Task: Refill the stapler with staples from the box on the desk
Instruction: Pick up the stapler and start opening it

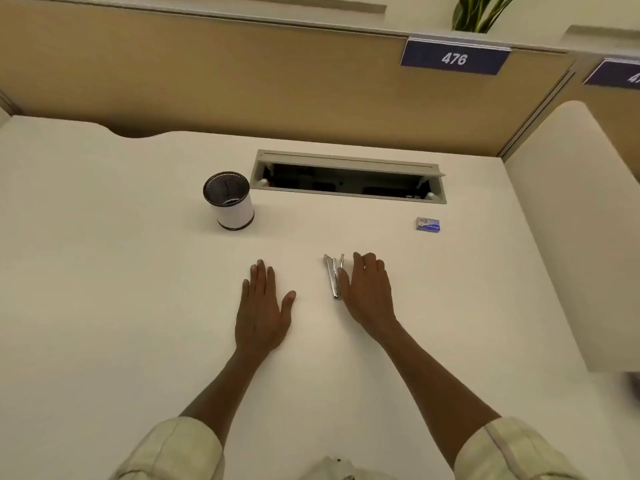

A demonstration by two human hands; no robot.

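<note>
A small metal stapler (331,275) lies on the white desk (121,271) near the middle, its length pointing away from me. My right hand (369,292) lies over the stapler's right side with its fingers slightly bent, the thumb against the metal; whether it grips the stapler is unclear. My left hand (262,306) rests flat on the desk to the left, fingers straight, holding nothing. A small blue staple box (428,224) sits on the desk to the far right of the stapler, apart from both hands.
A mesh pen cup (229,200) stands behind my left hand. An open cable tray (349,178) is sunk into the desk at the back. A tan partition (242,81) closes the back, and a white side panel (571,220) the right.
</note>
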